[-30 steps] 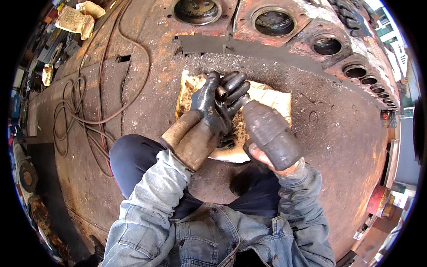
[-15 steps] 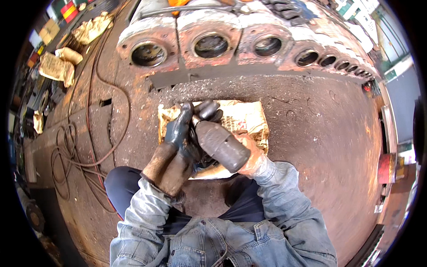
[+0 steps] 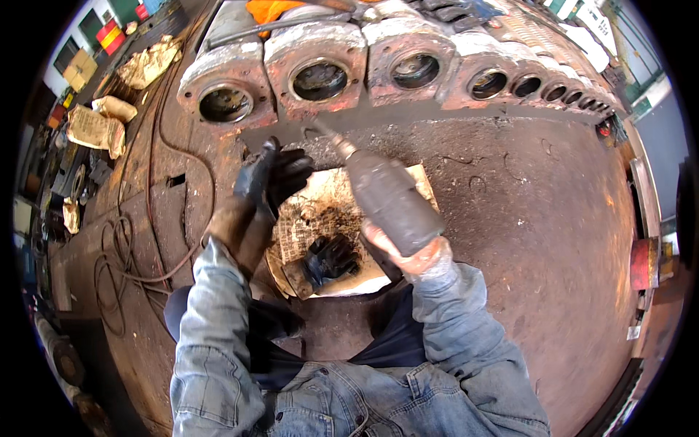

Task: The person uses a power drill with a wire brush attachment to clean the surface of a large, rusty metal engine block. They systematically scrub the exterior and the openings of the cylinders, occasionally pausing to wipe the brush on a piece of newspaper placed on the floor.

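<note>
My right hand [image 3: 413,253] grips the rear of a dark, cylindrical power tool [image 3: 393,200]. Its metal nose and thin shaft point up and to the left, toward the row of metal blocks. To the left of the nose is my left hand [image 3: 271,178], in a dark work glove with a brown cuff; its fingers are apart and hold nothing. Below the hands a creased paper sack [image 3: 298,226] lies on the floor, darkly soiled in the middle. On the sack's near part rests a loose dark glove [image 3: 331,258] with a brown cuff.
Ahead stands a row of heavy metal blocks [image 3: 313,113] with round bores. Coiled hoses [image 3: 120,247] run over the stained floor [image 3: 539,291] at the left. Crumpled paper sacks [image 3: 95,131] lie farther left. A red object [image 3: 644,264] stands at the right edge.
My left hand has come off the tool's nose and moved left. The tool now tilts more upright in my right hand. The loose glove on the sack has come into view.
</note>
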Tool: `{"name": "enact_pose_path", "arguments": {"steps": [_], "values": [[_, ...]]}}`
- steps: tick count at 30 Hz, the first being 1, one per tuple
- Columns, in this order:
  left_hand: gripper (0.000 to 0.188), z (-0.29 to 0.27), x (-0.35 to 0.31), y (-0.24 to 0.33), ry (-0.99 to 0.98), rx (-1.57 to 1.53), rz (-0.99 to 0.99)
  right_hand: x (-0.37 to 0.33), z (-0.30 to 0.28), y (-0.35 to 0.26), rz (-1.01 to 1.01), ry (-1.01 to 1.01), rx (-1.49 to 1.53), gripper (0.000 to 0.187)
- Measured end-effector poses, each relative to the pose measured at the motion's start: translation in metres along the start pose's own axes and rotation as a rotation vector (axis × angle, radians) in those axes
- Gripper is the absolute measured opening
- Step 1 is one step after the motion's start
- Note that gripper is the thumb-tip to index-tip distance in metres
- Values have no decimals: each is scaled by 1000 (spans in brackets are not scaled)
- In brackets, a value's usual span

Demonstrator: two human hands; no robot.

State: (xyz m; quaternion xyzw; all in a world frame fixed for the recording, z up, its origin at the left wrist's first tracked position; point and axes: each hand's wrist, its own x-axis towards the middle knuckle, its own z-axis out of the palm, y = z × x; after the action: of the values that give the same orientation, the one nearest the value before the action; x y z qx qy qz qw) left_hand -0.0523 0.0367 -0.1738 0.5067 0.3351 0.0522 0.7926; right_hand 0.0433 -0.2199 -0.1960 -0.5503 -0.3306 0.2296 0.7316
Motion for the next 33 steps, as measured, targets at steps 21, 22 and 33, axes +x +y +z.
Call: {"name": "enact_pose_path", "arguments": {"steps": [21,22,33], "values": [[61,-222,58,-236,207,1407,-638,15,-8,-22,315,176,-537,48],[62,-225,59,-240,214,1398,-640,11,-12,-17,330,179,-357,51],[69,-220,58,-238,97,1499,-884,11,0,2,381,262,40,77]]}}
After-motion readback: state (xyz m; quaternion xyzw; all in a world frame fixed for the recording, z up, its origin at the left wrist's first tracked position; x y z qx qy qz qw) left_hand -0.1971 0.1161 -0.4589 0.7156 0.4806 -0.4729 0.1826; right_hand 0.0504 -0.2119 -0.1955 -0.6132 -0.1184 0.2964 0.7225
